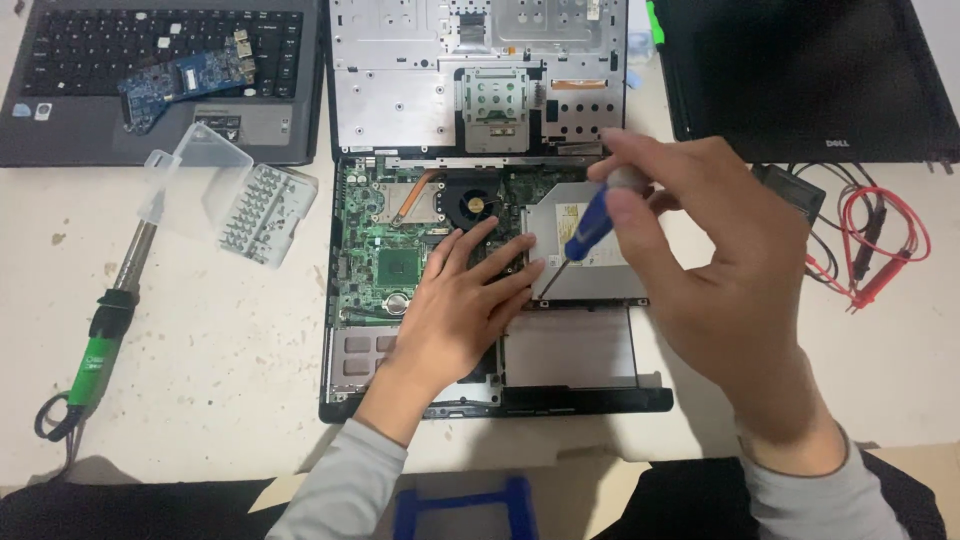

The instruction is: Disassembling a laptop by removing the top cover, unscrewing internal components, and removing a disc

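Two bare hands are seen over an opened laptop base (590, 398) at frame centre. At upper left a second laptop (160, 130) is seen with a blue circuit board (185, 80) laid on its keyboard; below it a clear bit case (235, 195) lies open, and a green-handled soldering iron (105, 335) rests at far left. The left hand (455, 310) is laid flat, fingers spread and gripping nothing, on the exposed motherboard (385, 255) just beside the fan (472, 203). The right hand (715, 270) is closed around a blue-handled screwdriver (588, 225), its tip set at the left edge of the silver optical drive (590, 255). Step judged: a drive screw being worked. Next move calls for the tip kept seated and upright while turned. Red and black probe leads (870, 245) lie at right.
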